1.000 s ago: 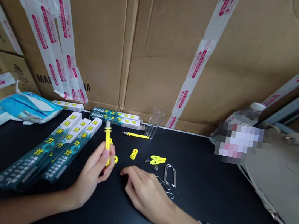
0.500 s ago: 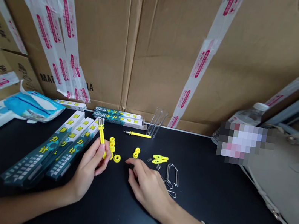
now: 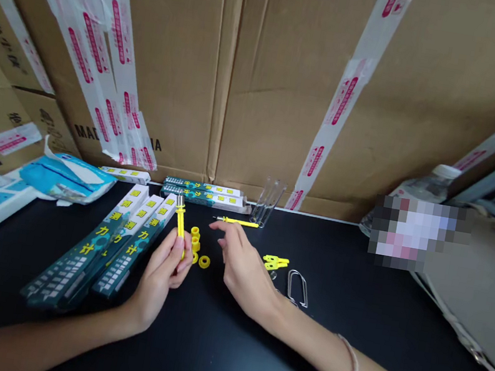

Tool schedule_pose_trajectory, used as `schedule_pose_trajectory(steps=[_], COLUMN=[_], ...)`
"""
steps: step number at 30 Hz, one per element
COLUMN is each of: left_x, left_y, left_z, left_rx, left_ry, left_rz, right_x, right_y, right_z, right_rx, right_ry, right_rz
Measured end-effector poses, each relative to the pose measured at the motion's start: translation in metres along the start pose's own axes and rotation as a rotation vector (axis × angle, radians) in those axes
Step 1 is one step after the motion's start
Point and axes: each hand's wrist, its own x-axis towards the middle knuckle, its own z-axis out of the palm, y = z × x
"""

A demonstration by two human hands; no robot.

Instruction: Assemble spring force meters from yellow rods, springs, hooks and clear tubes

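My left hand point(image 3: 164, 273) is closed round a thin yellow rod point(image 3: 180, 222) with a clear tip, holding it upright above the black table point(image 3: 347, 329). My right hand point(image 3: 241, 263) hovers over the table with its fingers stretched toward a second yellow rod point(image 3: 236, 221) lying flat near the back. It holds nothing. Small yellow rings point(image 3: 195, 237) and one flat yellow ring point(image 3: 204, 261) lie between the hands. Yellow clips point(image 3: 276, 262) and a metal wire loop point(image 3: 297, 287) lie to the right of my right hand.
Three long dark-green boxes point(image 3: 111, 245) lie at the left, two more boxes point(image 3: 203, 192) at the back. Clear tubes point(image 3: 266, 209) lean on the taped cardboard wall point(image 3: 294, 79). A blue packet point(image 3: 66, 175) is far left; a plastic bottle point(image 3: 422, 189) and a grey bag point(image 3: 485, 295) are at the right.
My right hand has lifted from the table and moved back and left toward the lying yellow rod. The left hand keeps hold of its rod, with only a slight tilt.
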Motion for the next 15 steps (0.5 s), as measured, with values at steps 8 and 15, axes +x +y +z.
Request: schedule_pose_trajectory(steps=[8, 15], left_x=[-0.001, -0.002], left_y=[-0.002, 0.0], left_z=[-0.002, 0.001], left_rx=[0.017, 0.108], left_ry=[-0.006, 0.039], left_rz=[0.012, 0.01], right_x=[0.007, -0.009], right_y=[0.005, -0.006], right_z=[-0.005, 0.003], right_rx=[0.006, -0.061], right_ry=[0.028, -0.019], right_rz=[0.013, 0.041])
